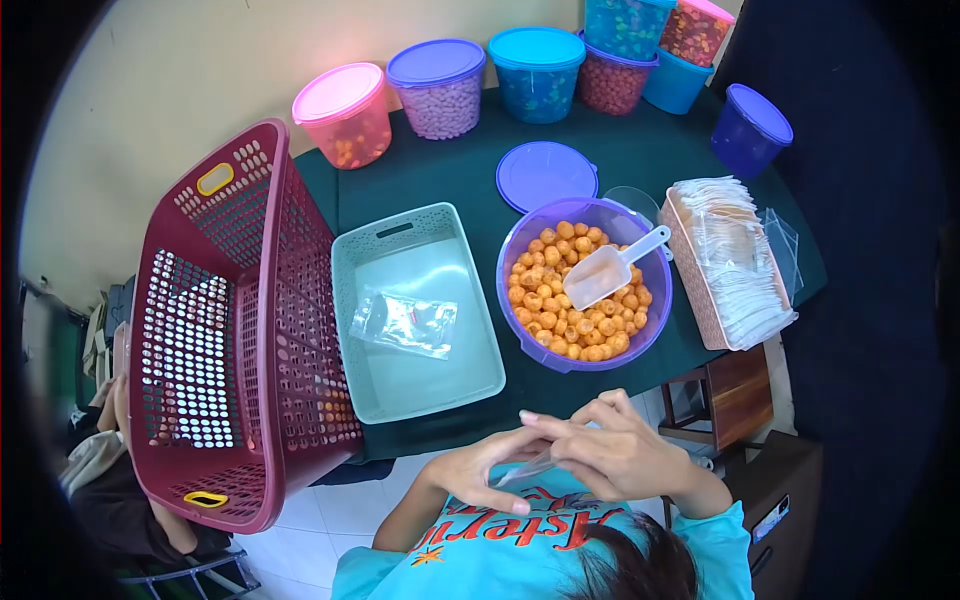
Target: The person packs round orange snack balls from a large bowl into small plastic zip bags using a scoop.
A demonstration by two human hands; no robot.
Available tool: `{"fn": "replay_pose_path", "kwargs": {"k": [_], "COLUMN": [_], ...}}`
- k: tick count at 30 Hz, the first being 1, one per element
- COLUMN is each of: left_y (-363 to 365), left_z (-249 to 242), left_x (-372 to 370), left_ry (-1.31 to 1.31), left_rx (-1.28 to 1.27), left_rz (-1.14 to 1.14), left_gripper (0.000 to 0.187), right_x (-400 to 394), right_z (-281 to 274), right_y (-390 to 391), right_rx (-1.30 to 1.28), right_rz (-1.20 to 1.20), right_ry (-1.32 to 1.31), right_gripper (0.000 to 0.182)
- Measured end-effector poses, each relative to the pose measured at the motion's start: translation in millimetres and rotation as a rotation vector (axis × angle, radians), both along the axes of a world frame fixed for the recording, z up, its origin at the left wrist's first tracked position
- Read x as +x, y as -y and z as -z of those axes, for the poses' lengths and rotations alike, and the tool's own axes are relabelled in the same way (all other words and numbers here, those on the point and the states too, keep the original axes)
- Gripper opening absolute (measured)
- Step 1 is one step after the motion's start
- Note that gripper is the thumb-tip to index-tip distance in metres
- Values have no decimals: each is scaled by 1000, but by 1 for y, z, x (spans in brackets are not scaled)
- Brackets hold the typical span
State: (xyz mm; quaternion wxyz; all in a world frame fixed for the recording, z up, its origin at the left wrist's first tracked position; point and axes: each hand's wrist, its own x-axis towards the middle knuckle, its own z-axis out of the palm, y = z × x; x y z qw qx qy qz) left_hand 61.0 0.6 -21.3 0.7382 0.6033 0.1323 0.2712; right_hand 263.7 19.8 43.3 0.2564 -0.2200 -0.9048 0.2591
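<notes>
My left hand (488, 470) and my right hand (622, 452) meet in front of my chest, just off the near edge of the table. Between them is a thin clear plastic bag (530, 468), pinched by the fingers of both hands and partly hidden by them. Beyond my right hand stands a purple tub (512, 325) of round orange snack balls (570, 325). A white scoop (597, 277) rests on the balls, its handle over the rim. Past my left hand, a pale green tray (425, 400) holds a clear plastic packet (408, 323).
A tall maroon basket (305, 330) stands at left, with another person's arm (175, 525) beyond it. At right, a pink basket (690, 275) holds many plastic bags (735, 260). Lidded tubs (438, 95) line the back; a purple lid (546, 177) lies behind the snack tub.
</notes>
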Motion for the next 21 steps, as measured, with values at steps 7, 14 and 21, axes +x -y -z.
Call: {"fn": "replay_pose_path", "kwargs": {"k": [7, 14, 21], "left_y": [-10, -25, -41], "left_z": [17, -1, -13], "left_x": [16, 44, 45], "left_ry": [151, 202, -55], "left_rx": [-176, -230, -60], "left_rz": [18, 135, -284], "left_gripper": [108, 93, 88], "right_x": [14, 21, 37], "right_z": [10, -7, 0], "right_y": [-15, -35, -43], "right_rx": [-68, -107, 135], "right_rz": [22, -54, -20], "right_ry": [-68, -98, -95], "right_gripper": [13, 15, 21]}}
